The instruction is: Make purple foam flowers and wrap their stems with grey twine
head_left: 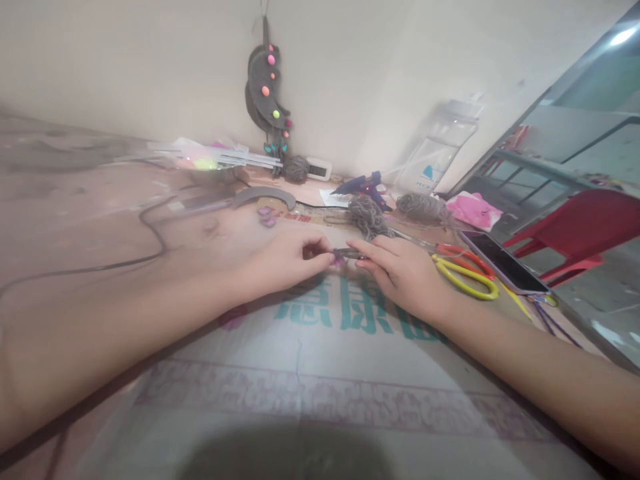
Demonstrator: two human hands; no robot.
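Pinching one small, blurred purple-and-dark piece (339, 256) by fingertips drawn nearly together, the left hand (290, 260) and right hand (405, 270) work above one smooth printed sheet (225, 347) on the tabletop (90, 220). Beyond sit three stringy grey yarn bundles (370, 217) and one blue glue gun (367, 188); one flat phone (505, 262) lies near the tabletop's right edge.

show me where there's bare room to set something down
The printed sheet looks free between the forearms, nearer than the teal lettering, bar a thin blue line. Crowded: yarn and glue gun beyond the hands, scissors and phone rightward.
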